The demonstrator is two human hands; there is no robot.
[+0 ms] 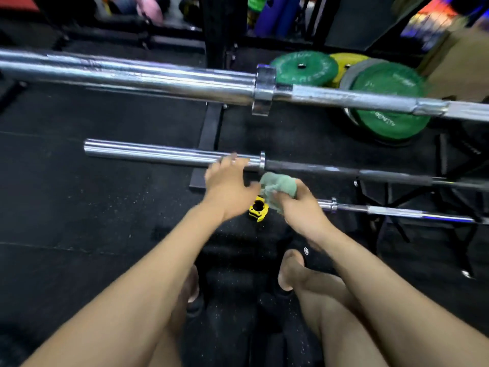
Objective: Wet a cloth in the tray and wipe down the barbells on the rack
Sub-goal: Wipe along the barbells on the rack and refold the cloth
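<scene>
The right hand [299, 207] grips a bunched green cloth [280, 185], fingers curled round it, holding it just below the dark shaft of the middle barbell [164, 153], right beside that bar's collar; whether the cloth touches the bar cannot be told through the blur. The left hand [227, 181] reaches forward with fingers extended and relaxed, its fingertips at the chrome sleeve of the same barbell just left of the collar, holding nothing. Between and below the two hands, a yellow barbell clamp [258, 209] lies on the black rubber floor [79, 207]. To the right of the right hand, a lower barbell [397, 211] with a chrome shaft runs off toward the right edge, resting on the black rack [449, 186]. Above both, nearest the camera, a thick chrome upper barbell [158, 76] crosses the whole view, its collar roughly above the hands. Behind it, green weight plates [389, 102] and a yellow plate [344, 62] lean near the rack's black uprights. At the bottom of the view, the person's bare legs and feet stand on the floor, in what look like dark sandals, below the forearms.
</scene>
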